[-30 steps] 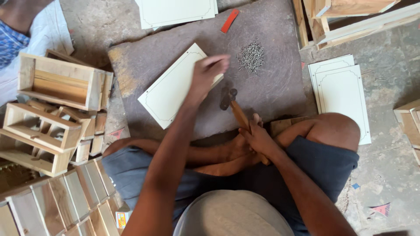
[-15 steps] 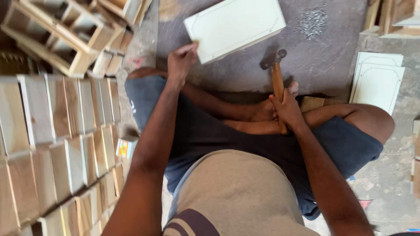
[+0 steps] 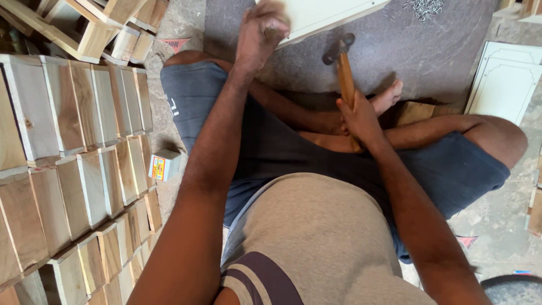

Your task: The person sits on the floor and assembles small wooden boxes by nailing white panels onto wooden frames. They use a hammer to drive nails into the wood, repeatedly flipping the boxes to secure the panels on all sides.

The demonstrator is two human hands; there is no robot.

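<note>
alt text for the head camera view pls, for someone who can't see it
A person sitting cross-legged on the floor holds a wooden-handled hammer in the right hand while the left hand grips the edge of a flat white panel on a grey stone slab. Rows of pale wooden blocks fill the left side.

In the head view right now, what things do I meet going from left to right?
Wooden boxes → small carton → left hand on the white panel → hammer in the right hand → nails → white panels.
</note>
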